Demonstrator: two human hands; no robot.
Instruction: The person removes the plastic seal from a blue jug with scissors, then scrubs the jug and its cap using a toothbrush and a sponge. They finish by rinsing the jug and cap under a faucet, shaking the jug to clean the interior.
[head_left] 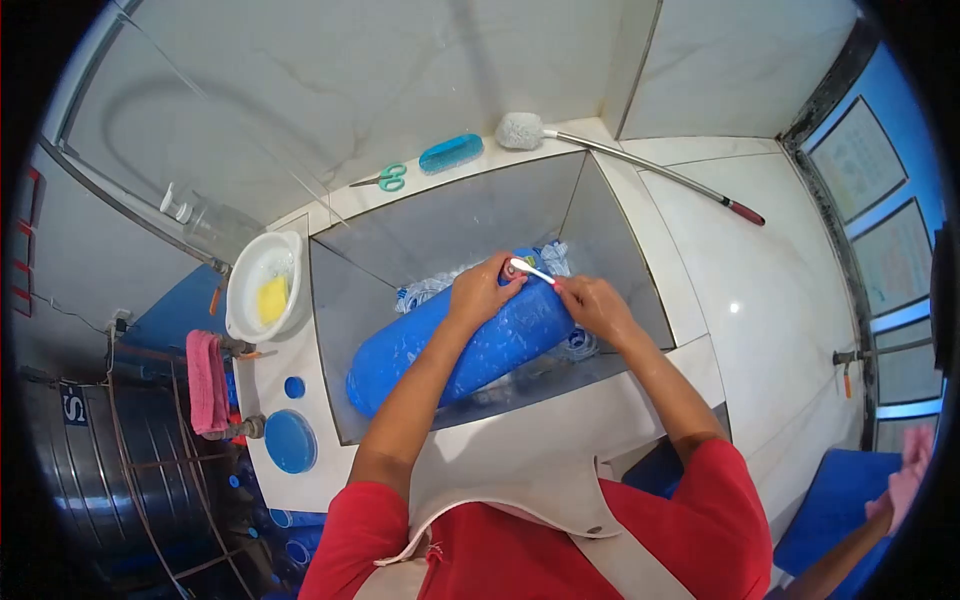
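A large blue water container [440,345], wet and streaked with suds, lies tilted on its side in the grey tiled sink [500,210]. My left hand [484,288] rests on its upper side, fingers curled around the part near a small reddish fitting. Between the fingers of my right hand [598,306] is a white toothbrush [538,272], its head against that fitting. Crumpled clear plastic with blue print [430,285] lies under and behind the container. Part of the fitting is hidden by my left fingers.
Along the back ledge lie green-handled scissors [390,178], a blue brush [450,153] and a long-handled white scrubber [520,131]. At left stand a white basin [250,305] with a yellow sponge [272,299], a pump bottle [215,228] and blue lids [290,440]. Another person's pink-gloved hand [908,480] shows at lower right.
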